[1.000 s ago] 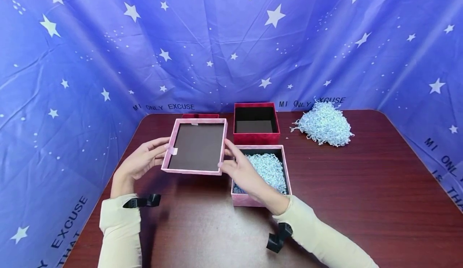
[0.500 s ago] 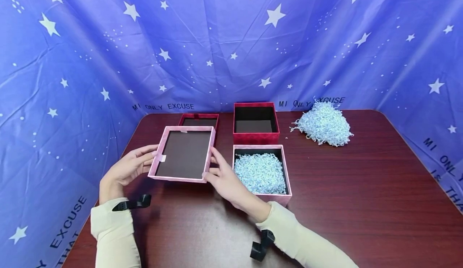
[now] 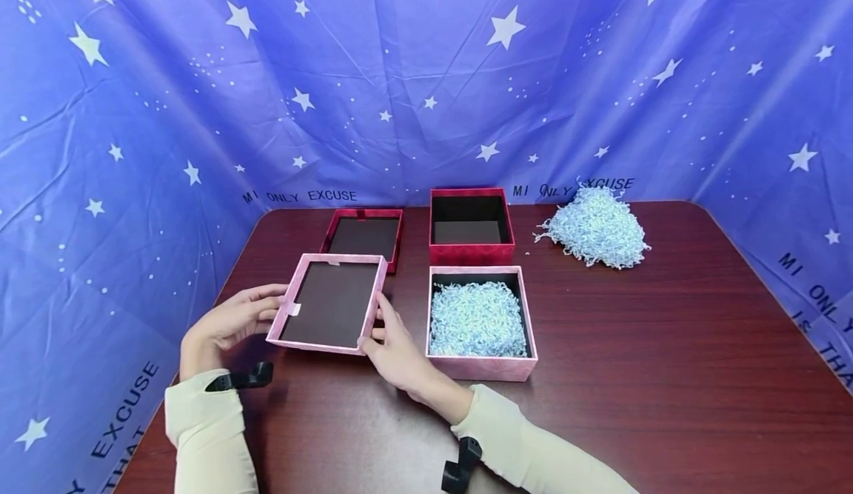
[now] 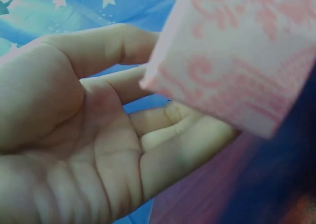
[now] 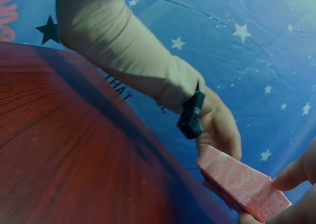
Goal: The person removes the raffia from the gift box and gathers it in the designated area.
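Note:
A pink patterned box lid (image 3: 331, 303), its dark inside facing up, is held slightly tilted above the left part of the table. On its left rim is my left hand (image 3: 229, 325), with fingers reaching behind the edge; the left wrist view shows them partly hidden by the lid's pink side (image 4: 237, 61). My right hand (image 3: 398, 351) grips the opposite rim near the front corner. To the right of that hand stands a pink box (image 3: 460, 368) filled with blue-white shredded paper (image 3: 476, 320).
Behind the pink lid lies a red box lid (image 3: 363, 236), inside up. A red box (image 3: 472, 253) stands open behind the pink box. Loose shredded paper (image 3: 595, 227) is heaped at the back right of the brown table (image 3: 640, 361). A starry blue curtain (image 3: 426, 79) surrounds it.
Both hands have carried the pink lid left and toward the person, and lower. The red lid and the filled pink box are now less covered.

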`<state>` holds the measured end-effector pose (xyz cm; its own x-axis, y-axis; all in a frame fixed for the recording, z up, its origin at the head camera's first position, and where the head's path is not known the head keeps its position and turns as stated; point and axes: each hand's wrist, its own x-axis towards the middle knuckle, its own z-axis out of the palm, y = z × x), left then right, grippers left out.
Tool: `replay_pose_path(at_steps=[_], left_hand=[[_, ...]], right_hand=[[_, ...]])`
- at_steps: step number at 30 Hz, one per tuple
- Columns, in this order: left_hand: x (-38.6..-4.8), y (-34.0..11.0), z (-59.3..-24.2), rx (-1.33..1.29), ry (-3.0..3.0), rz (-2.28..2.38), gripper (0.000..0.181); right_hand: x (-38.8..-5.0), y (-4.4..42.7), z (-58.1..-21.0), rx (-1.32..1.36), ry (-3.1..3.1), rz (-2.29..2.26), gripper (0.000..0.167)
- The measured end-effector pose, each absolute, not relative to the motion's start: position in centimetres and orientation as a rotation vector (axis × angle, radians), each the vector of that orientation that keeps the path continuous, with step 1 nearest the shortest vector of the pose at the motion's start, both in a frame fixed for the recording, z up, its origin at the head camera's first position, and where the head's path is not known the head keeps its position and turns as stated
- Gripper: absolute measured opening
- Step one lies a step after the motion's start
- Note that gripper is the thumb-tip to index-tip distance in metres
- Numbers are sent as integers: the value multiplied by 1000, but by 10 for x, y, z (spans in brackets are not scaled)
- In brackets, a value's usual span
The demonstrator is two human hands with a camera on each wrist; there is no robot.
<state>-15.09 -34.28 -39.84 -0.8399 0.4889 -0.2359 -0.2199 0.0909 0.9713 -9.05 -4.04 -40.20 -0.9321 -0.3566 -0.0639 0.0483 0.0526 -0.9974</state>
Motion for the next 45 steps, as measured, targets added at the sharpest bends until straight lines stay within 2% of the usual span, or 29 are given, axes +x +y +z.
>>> replay_pose_path(at_steps=[9,28,45], left_hand=[[-155,-339,-415,90,1993,1646,48],[-156,-328,-412,-58,2141,1464,48],[-154,-328,-411,-65,2152,1429,49]], right_hand=[[-92,-44,-424,-234,2091,-1927,71],[-95,-48,-446,-180,2080,-1935,71],[-93,-47,-438,-156,2175,-1827,78]])
